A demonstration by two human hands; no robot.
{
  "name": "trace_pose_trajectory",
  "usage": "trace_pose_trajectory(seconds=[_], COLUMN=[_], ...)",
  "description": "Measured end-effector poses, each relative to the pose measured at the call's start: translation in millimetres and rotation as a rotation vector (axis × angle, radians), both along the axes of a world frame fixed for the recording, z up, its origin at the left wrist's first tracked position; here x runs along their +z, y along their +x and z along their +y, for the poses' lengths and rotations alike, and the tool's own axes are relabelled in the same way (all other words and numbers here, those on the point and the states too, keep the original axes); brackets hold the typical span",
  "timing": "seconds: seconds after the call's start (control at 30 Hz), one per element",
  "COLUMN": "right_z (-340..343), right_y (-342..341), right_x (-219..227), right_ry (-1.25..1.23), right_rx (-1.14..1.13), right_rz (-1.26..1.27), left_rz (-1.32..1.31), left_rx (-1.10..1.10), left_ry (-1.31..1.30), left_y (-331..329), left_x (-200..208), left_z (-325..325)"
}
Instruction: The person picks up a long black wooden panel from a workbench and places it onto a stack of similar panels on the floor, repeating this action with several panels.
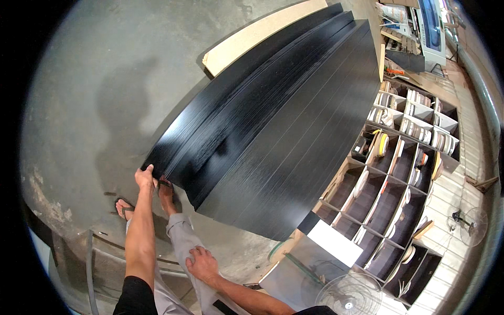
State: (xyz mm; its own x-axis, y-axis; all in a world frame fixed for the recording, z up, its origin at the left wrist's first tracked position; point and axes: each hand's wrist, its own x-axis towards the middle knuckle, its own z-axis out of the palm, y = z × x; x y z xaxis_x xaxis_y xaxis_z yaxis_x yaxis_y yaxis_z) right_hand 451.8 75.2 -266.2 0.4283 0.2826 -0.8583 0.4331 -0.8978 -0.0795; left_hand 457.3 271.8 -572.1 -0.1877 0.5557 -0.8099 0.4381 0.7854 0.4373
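Observation:
My left hand point(145, 177) is closed on the near left corner of a long, glossy black panel point(181, 123), its thumb on top of the edge. This panel lies at the left side of a stack of black boards point(294, 142) that reaches away to the far right. Faint lines and streaks run lengthwise over their dark surfaces. Down by my thigh, my right hand point(203, 265) rests on the grey trousers point(186, 239) with its fingers spread and nothing in them.
A pale board point(257, 34) lies beyond the stack on the concrete floor point(79, 126). To the right stands a compartment shelf point(386, 202) with rolls of edging strip. A round fan point(349, 299) and a white board point(333, 242) are at the lower right. My sandalled feet stand near the stack.

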Motion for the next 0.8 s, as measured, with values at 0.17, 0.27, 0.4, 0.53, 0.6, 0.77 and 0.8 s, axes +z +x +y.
trace_pose_trajectory(seconds=[0.17,0.27,0.4,0.53,0.6,0.77,0.8], right_z=[-23,13,2,-11,-4,-6,-3], right_y=[-3,11,6,-2,1,2,4], right_x=[-14,4,-1,-9,-7,-8,-3], right_ry=[-0.011,-0.092,-0.067,-0.018,-0.039,-0.041,0.005], right_rx=[0.081,-0.026,-0.023,0.040,0.019,0.021,0.001], right_rz=[0.028,0.085,0.080,0.043,0.060,0.051,0.033], left_rz=[-0.037,0.014,0.167,0.230,0.247,0.203,0.230], left_rx=[0.014,0.074,0.031,-0.062,-0.080,-0.163,-0.126], left_ry=[-0.218,-0.156,-0.118,-0.094,-0.070,-0.088,-0.100], left_y=[56,37,41,47,41,60,60], left_x=[46,3,-24,-19,-13,11,11], left_z=[19,12,1,-2,0,13,11])
